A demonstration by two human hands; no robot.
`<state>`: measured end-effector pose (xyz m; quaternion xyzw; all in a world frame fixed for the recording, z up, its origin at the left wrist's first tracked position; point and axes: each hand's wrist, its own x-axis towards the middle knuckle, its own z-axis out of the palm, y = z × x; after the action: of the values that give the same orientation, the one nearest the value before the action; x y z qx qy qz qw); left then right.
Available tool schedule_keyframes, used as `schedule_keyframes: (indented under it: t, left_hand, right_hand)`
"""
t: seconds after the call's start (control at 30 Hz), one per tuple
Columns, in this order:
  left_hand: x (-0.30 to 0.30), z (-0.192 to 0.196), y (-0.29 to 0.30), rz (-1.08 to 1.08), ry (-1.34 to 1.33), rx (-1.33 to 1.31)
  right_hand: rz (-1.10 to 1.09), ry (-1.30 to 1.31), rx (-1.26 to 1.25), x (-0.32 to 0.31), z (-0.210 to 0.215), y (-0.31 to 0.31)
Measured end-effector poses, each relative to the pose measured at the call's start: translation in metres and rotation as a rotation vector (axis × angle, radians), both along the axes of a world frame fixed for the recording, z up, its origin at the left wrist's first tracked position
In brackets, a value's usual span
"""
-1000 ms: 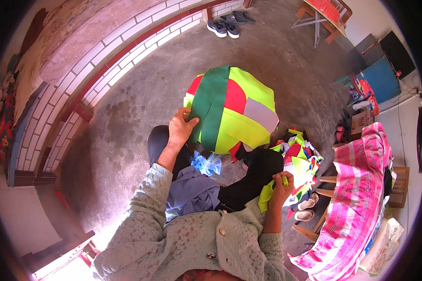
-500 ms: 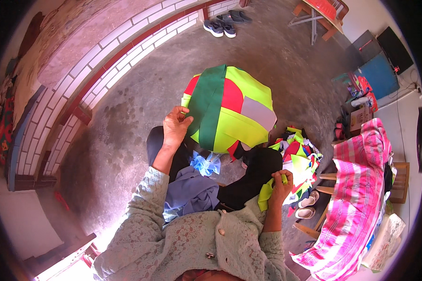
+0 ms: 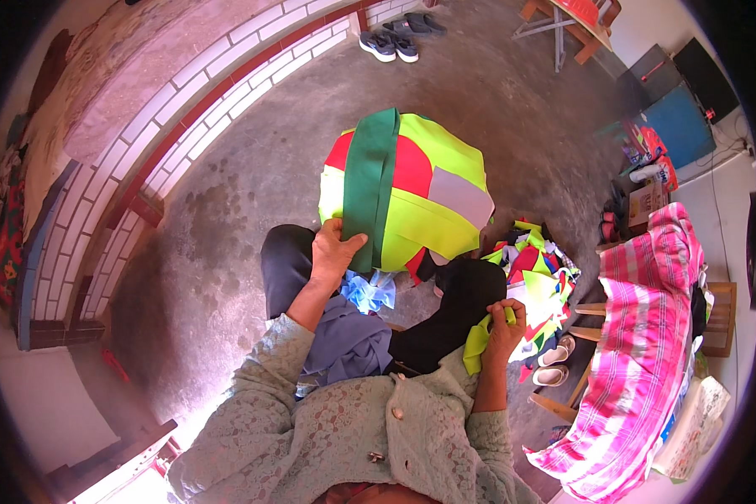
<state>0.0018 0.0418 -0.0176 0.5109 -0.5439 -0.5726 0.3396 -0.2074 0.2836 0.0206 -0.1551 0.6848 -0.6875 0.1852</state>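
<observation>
Seated person, patchwork cloth held out over the knees.

Left hand (image 3: 334,252) grips the near edge of the patchwork cloth (image 3: 407,189) at its green band (image 3: 370,185); the band's long axis runs straight away from the body. Right hand (image 3: 504,329) is clenched on a yellow-green scrap (image 3: 477,344) by the scrap pile (image 3: 536,281), apart from the cloth. Left is nearer.

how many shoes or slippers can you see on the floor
4: two dark sneakers side by side on the concrete at the top by the brick wall, and two pale slippers beside the pink checked cloth on the right. Others may be hidden.
</observation>
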Motion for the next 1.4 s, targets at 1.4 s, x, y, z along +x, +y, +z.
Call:
schedule_keyframes:
  t: [1.4]
  left_hand:
    - [0.024, 0.027, -0.024, -0.162, 0.101, 0.161]
  right_hand:
    - [-0.015, -0.013, 0.007, -0.001, -0.004, 0.0]
